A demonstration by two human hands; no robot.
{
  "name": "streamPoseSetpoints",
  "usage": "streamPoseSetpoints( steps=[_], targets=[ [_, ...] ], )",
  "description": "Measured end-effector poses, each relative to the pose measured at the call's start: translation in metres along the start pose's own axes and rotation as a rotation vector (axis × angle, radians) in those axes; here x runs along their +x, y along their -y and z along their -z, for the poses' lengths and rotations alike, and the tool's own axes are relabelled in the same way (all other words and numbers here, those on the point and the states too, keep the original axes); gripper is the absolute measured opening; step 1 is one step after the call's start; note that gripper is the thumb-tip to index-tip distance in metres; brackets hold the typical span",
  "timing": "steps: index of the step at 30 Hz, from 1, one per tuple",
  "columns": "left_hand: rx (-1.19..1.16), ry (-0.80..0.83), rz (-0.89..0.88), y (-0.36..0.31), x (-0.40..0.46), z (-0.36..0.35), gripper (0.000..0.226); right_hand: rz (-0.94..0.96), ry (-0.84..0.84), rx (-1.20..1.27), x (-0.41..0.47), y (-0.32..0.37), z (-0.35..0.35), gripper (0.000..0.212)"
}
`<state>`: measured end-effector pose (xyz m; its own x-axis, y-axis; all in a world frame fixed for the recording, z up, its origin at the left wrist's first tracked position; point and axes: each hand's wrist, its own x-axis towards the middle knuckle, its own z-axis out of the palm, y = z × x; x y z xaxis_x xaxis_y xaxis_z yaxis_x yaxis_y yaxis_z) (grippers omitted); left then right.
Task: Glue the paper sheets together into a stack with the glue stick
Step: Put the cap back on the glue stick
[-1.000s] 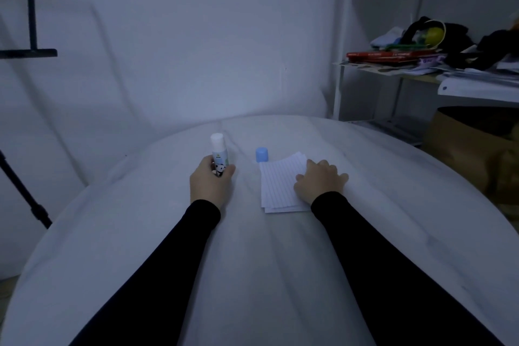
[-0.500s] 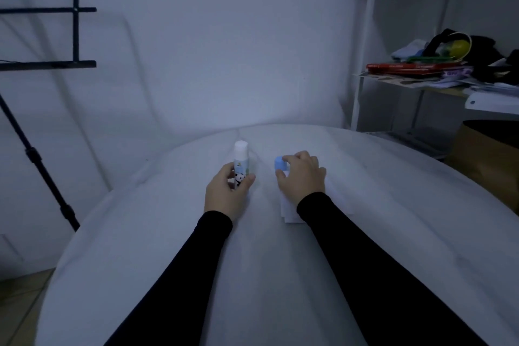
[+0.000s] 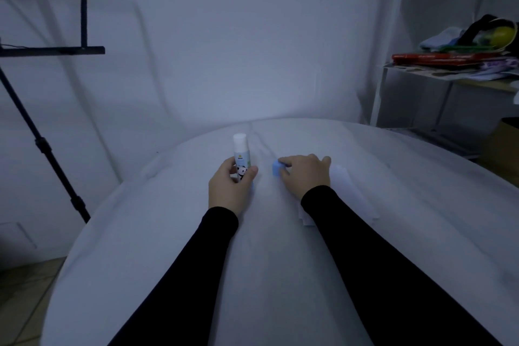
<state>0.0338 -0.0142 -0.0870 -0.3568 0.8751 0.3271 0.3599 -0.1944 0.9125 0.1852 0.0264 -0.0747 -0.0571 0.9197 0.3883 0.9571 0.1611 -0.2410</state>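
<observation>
The uncapped glue stick [image 3: 241, 157] is gripped upright by the left hand [image 3: 230, 188]; its blue cap [image 3: 277, 168], just right of it, is pinched by the right hand [image 3: 304, 175] above the paper sheets [image 3: 348, 191].

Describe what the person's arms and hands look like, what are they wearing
Both arms are covered by long, close-fitting black sleeves, the left sleeve and the right sleeve, plain with no visible markings, ending at the wrists. The left hand and right hand are bare: no gloves, and no rings or watch can be seen.
</observation>
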Motion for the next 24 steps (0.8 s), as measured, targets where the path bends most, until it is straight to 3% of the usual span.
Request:
streamPoseSetpoints(
  steps=[6, 8, 11, 16, 20, 24],
  targets=[
    [-0.003, 0.043, -0.013, -0.006, -0.011, 0.006, 0.027, 0.082, -0.008, 0.009, -0.017, 0.004, 0.004, 0.034],
    [-0.004, 0.064, -0.032, -0.011, -0.017, 0.008, 0.026, 0.106, -0.083, 0.191, -0.024, 0.006, 0.007, 0.035],
    [-0.033, 0.133, -0.069, -0.018, -0.028, 0.011, 0.023, 0.080, -0.191, 0.707, -0.042, 0.013, 0.017, 0.031],
    [-0.066, 0.282, -0.148, -0.026, -0.049, 0.008, 0.018, -0.053, -0.017, 1.205, -0.071, 0.013, 0.029, 0.014],
    [-0.120, 0.358, -0.138, -0.032, -0.061, 0.005, 0.033, -0.104, 0.031, 1.406, -0.084, 0.005, 0.037, 0.007],
    [-0.172, 0.414, 0.023, -0.030, -0.066, 0.009, 0.037, -0.163, 0.006, 1.437, -0.091, -0.003, 0.042, 0.004]
  ],
)
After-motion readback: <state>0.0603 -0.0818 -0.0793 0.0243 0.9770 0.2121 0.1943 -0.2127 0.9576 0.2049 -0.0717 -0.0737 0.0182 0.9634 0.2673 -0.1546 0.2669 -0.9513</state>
